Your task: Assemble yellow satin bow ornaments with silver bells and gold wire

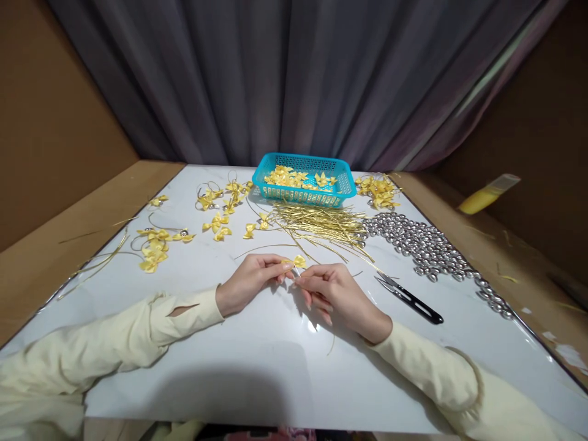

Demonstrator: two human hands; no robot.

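Head view. A white glossy tabletop [275, 367] fills the lower field, backed by a grey pleated curtain [294, 73] and flanked by brown board walls. At centre, the left hand [248, 283] and the right hand [333, 294], both in cream long sleeves, meet fingertip to fingertip above the table. Between them sits a small yellow satin ribbon bow [299, 261]: the left hand pinches its left side between thumb and forefinger, and the right hand's thumb and forefinger close just below it on a thin gold wire [297, 273], too fine to trace further. The remaining fingers of both hands are curled loosely.

Just right of the right hand lies a pair of black-handled thread snips [408, 297], flat on the table, apart from the hand. Behind the hands spreads a loose bundle of cut gold wire lengths [321, 223]. Behind that stands a turquoise perforated plastic basket [342, 190] holding more yellow bows. A band of silver metallic beads [427, 248] runs along the right edge of the table. Finished yellow bows on wire loops [158, 245] lie scattered at left, with further loose bows [225, 205] near the basket and a small heap [379, 190] at its right. A yellow cylindrical object [487, 195] rests on the right wall ledge.
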